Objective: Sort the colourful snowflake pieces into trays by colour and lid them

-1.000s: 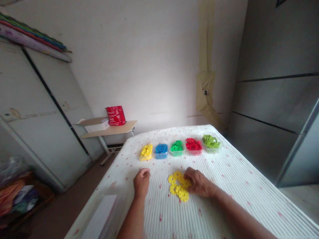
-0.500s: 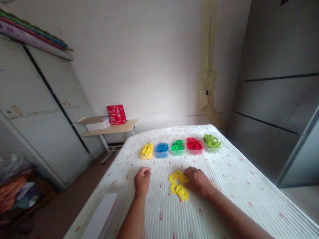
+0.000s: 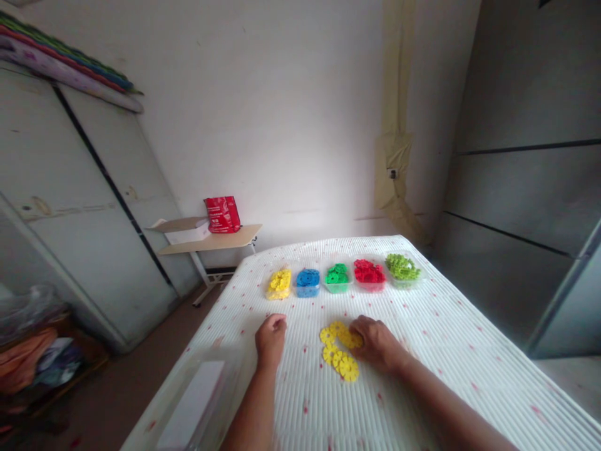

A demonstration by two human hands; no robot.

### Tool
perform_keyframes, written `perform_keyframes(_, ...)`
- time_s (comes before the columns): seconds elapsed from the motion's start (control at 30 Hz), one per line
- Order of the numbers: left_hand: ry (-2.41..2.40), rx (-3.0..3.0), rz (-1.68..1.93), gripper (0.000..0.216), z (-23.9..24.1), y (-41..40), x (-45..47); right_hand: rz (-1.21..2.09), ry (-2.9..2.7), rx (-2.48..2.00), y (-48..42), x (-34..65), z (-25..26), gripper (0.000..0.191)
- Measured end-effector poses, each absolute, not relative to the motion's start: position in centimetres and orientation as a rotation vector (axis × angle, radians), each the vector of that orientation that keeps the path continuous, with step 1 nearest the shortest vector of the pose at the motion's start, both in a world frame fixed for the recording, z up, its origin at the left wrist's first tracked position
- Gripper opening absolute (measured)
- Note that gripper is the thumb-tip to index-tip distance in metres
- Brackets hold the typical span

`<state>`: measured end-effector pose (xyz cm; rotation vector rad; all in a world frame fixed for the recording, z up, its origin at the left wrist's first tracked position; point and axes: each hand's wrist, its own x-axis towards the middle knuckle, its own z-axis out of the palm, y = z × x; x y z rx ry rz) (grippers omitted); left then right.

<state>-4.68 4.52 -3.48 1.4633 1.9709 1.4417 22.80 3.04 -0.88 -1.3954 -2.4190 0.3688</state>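
Yellow snowflake discs (image 3: pixel 348 368) lie in a curved, partly overlapping row on the white tablecloth. My right hand (image 3: pixel 379 343) bends over the right end of this row, its fingers closed on a yellow snowflake disc (image 3: pixel 355 339); the fingertips are partly hidden behind the hand. To the left of the discs and apart from them, my left hand (image 3: pixel 271 337) rests on the cloth with its fingers curled in, and nothing shows in it. Whether the discs are slotted together or just overlap, I cannot tell.
Beyond my hands stands a row of clear tubs: yellow (image 3: pixel 280 284), blue (image 3: pixel 308 283), green (image 3: pixel 337 278), red (image 3: pixel 369 275) and light green pieces (image 3: pixel 402 270). A clear container with a white box (image 3: pixel 192 404) is at the near left. A side table (image 3: pixel 211 244) carries a red bag (image 3: pixel 222 214).
The whole view has shifted slightly to the right. My right hand still grips the disc at the end of the yellow row, and my left hand stays curled on the cloth.
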Motion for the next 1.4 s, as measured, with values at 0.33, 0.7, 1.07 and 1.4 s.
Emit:
perform_keyframes(0.33, 1.923, 1.359, 1.565, 0.021, -3.5, 4.7, -4.6, 0.453, -2.35, -1.187, 3.1, 20.6, 2.7, 0.027)
perform_keyframes(0.7, 1.955, 1.357, 1.515, 0.02, -2.9, 4.2, -4.4, -0.005, -2.327, -1.139, 12.1, 7.1, 10.3, 0.044)
perform_keyframes(1.07, 1.914, 1.573, 1.341, 0.018, -3.3, 4.2, -3.6, 0.103, -2.191, -1.278, 7.4, 21.0, -0.1, 0.029)
perform_keyframes(1.4, 1.778, 1.922, 1.102, 0.016, -3.3, 3.4, -1.0, 0.573, -1.969, -1.344, 5.3, 24.2, -1.7, 0.028)
